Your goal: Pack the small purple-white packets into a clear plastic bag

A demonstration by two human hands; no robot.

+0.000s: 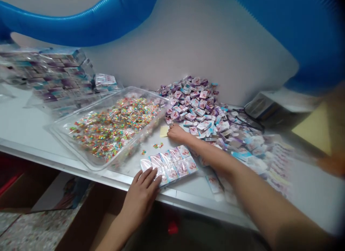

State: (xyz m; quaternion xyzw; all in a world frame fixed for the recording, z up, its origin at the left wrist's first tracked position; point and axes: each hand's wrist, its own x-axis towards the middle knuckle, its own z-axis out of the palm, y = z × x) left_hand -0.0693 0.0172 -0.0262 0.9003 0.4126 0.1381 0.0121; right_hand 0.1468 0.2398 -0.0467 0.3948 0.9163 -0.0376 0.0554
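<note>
Far left on the table (16, 114), stacked film-wrapped packs (63, 78) stand against the wall side. To their right and nearer, a transparent tray (90, 167) holds many multicoloured pieces in clear wrapping.

Right of the tray, at the near edge, the left hand (144, 191) rests on the left end of a block of small boxes (174, 163), fingers extended and slightly apart, not closed around it. The block lies flat with a glossy film-like surface. For good control, apply light, even pressure with the fingers; excess force could skew the rows or crease the surface.

Just beyond the block lie loose coloured pieces (158, 145); avoid sweeping them with the wrist. Farther, the right hand (177, 133) is at a yellow slip (163, 131), fingers curled; whether they grip it cannot be told. Paper this thin is best taken singly, by one edge.

Beyond the right hand rises a heap of small boxes (195, 100). Hold the right forearm off the blurred items at right.
</note>
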